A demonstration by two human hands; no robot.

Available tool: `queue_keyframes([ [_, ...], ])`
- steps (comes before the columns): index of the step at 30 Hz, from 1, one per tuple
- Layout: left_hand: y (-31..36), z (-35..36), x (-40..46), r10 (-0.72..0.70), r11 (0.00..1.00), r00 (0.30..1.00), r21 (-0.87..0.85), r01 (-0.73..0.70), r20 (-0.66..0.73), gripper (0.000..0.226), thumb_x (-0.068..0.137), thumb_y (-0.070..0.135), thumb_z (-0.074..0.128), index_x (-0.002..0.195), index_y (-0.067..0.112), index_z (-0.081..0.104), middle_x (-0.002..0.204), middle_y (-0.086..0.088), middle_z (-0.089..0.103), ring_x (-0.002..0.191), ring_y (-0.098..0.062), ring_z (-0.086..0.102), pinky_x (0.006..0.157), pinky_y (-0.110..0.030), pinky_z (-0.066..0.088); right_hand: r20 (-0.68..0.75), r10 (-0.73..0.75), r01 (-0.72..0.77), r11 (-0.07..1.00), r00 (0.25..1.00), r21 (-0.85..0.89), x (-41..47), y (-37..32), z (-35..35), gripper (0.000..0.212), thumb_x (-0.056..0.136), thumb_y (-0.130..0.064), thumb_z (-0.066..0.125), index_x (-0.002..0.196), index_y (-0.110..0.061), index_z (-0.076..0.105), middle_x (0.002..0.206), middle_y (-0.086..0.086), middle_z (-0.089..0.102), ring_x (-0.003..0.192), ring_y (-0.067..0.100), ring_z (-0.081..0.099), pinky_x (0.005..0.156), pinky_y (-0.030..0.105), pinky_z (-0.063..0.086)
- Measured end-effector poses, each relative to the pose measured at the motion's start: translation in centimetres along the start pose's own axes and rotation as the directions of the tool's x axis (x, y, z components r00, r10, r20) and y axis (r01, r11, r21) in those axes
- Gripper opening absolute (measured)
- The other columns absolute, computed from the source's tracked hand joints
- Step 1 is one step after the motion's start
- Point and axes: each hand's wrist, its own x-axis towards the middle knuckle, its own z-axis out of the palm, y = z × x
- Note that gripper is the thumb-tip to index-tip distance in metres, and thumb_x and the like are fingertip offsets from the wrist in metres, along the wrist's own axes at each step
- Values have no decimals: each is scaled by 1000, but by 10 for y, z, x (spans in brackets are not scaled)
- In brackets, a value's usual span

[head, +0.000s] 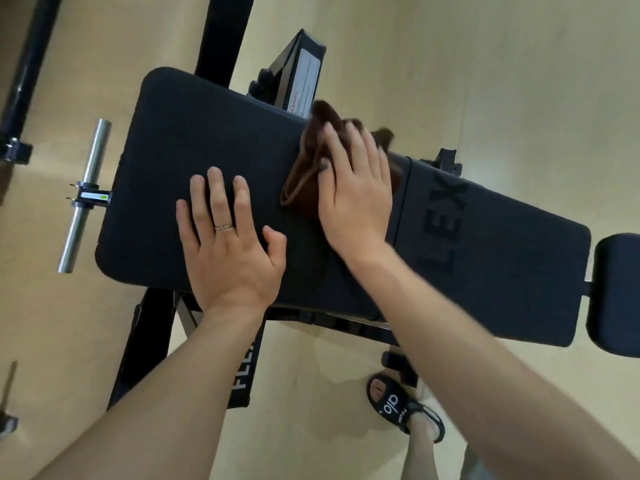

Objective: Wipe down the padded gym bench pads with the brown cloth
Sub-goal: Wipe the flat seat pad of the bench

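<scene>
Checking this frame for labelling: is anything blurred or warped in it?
Head view: the right hand and brown cloth are slightly motion-smeared; the left hand on the bench pad is sharper; wide-angle distortion bends the forearms outward; lighting is soft, with no glare.

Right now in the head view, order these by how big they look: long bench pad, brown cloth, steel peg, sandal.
1. Long bench pad
2. Brown cloth, partly hidden under the right hand
3. Steel peg and sandal: too alike to rank

Below me I see a pale tan floor (485, 81), evenly lit, with a black steel frame (221, 32) crossing it.
</scene>
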Motion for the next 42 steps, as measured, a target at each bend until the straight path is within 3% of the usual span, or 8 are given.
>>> queue_keyframes([
  [4, 2, 1, 0, -8, 1000, 1000, -3, 8, -2, 69, 98, 36, 42, 159, 9, 25, 168, -18, 17, 157, -37, 11, 127, -55, 9, 111, 4, -4, 1000, 994, -3, -121, -3, -20, 49, 112, -34, 31, 157, -24, 46, 166, 9, 36, 159, 28, 22, 128, 52, 21],
  [8, 2, 0, -1, -9, 1000, 1000, 1, 9, 0, 69, 98, 36, 43, 159, 9, 25, 168, -18, 16, 157, -37, 10, 127, -55, 9, 99, -69, 69, 998, 993, 4, -90, 28, -16, 48, 112, -33, 31, 155, -21, 49, 163, 10, 42, 156, 28, 31, 129, 47, 23],
  [11, 2, 0, -1, -10, 1000, 1000, 10, 10, 3, 70, 98, 37, 44, 159, 10, 24, 168, -18, 16, 157, -37, 10, 127, -55, 9, -95, 181, -185, 982, 979, -26, -8, 43, -2, 47, 108, -30, 37, 150, -18, 55, 158, 9, 50, 150, 28, 42, 126, 46, 28],
  [14, 2, 1, -1, -4, 1000, 1000, 10, 4, -6, 69, 98, 37, 43, 159, 11, 23, 168, -18, 15, 157, -37, 9, 127, -55, 9, -134, 334, -338, 941, 933, -10, 12, 40, 7, 48, 108, -30, 35, 150, -18, 55, 157, 10, 51, 149, 29, 42, 125, 48, 29],
  [21, 2, -1, -2, -12, 1000, 1000, -3, 12, 1, 70, 98, 37, 44, 159, 10, 23, 169, -18, 14, 157, -36, 8, 127, -55, 8, 37, 252, -251, 967, 967, -42, -143, 22, -15, 49, 110, -30, 34, 156, -20, 45, 166, 8, 38, 157, 27, 27, 128, 50, 26],
  [30, 2, 1, 0, 6, 1000, 1000, 0, -6, -17, 70, 98, 36, 43, 159, 10, 21, 168, -18, 14, 157, -37, 8, 127, -55, 7, -146, 433, -431, 901, 889, 47, -9, 75, -2, 51, 108, -33, 32, 151, -15, 53, 158, 9, 49, 151, 29, 39, 124, 50, 32],
  [37, 4, -1, -2, -3, 1000, 1000, -19, 3, -10, 69, 98, 34, 44, 158, 9, 21, 168, -19, 14, 157, -37, 7, 126, -56, 6, 58, 384, -384, 923, 922, -12, -178, 51, -27, 51, 110, -31, 28, 157, -18, 43, 167, 7, 35, 157, 26, 25, 127, 51, 27],
  [42, 5, -1, -2, 7, 1000, 1000, -3, -7, -14, 68, 98, 34, 43, 157, 9, 20, 168, -20, 13, 156, -38, 7, 126, -56, 5, -97, 398, -393, 917, 912, 66, -52, 107, -18, 50, 108, -28, 33, 147, -8, 56, 157, 13, 50, 150, 32, 39, 126, 51, 29],
])
